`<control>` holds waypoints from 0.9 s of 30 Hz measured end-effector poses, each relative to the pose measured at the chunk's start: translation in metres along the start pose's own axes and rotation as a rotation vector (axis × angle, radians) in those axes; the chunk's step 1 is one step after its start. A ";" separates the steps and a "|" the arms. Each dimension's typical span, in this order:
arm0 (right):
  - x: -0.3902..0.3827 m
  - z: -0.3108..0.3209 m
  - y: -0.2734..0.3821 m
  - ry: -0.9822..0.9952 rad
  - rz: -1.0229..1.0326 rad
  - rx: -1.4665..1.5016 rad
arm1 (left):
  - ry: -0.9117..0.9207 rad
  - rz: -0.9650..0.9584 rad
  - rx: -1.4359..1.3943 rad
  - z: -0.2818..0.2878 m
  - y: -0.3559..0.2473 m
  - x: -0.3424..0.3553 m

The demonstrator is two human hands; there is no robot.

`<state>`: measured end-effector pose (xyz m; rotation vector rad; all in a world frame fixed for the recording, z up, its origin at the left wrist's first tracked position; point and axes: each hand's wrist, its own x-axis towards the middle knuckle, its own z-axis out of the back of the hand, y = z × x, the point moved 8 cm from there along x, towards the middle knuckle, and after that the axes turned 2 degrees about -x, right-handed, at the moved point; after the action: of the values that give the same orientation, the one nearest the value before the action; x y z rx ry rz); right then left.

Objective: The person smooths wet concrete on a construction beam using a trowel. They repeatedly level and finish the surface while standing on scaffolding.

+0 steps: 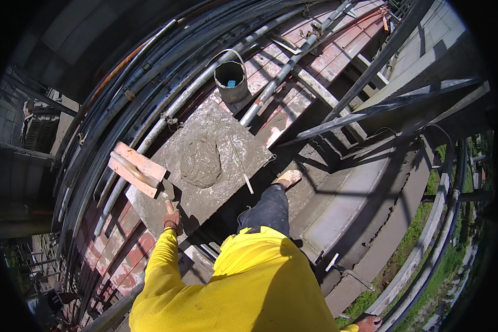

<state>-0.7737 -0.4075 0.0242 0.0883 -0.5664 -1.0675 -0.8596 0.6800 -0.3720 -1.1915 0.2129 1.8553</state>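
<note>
My left hand (173, 221) is closed round the handle of a trowel (167, 191), whose blade is by the left edge of a mortar board (166, 145). A hand float (134, 167) with a pinkish face and a curved handle lies on that edge, beside the blade. Wet grey mortar (200, 164) is heaped mid-board. To its right lies a thin stick (240, 161), one end past the board's edge. Far to the lower right, my right hand (369, 322) is curled on a pale pipe rail (394, 292); its fingertips are partly hidden.
Behind the board stands a dirty bucket (231, 88) with a blue object (231, 83) inside. Many long pipes (149, 99) run along the left. Diagonal scaffold tubes (371, 115) cross on the right. A concrete channel (348, 193) drops away beside my foot (288, 178).
</note>
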 end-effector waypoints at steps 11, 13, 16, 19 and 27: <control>-0.047 0.030 0.016 -0.285 -0.077 -0.135 | 0.286 0.098 -0.065 -0.030 -0.055 -0.112; -0.049 0.028 0.013 -0.231 -0.026 -0.214 | 0.095 -0.212 -0.042 -0.053 -0.084 -0.150; -0.048 0.055 0.087 -0.309 0.174 -0.548 | 0.370 -0.660 0.061 -0.133 -0.139 -0.243; -0.054 0.066 0.095 -0.383 0.187 -0.368 | 0.851 -0.427 0.164 -0.248 -0.177 -0.361; -0.056 0.065 0.102 -0.323 0.059 -0.304 | 1.372 -1.029 0.578 -0.607 -0.167 -0.527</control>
<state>-0.7429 -0.2964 0.0918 -0.3715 -0.6846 -1.1059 -0.2701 0.1299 -0.2183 -1.5037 0.6566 -0.1015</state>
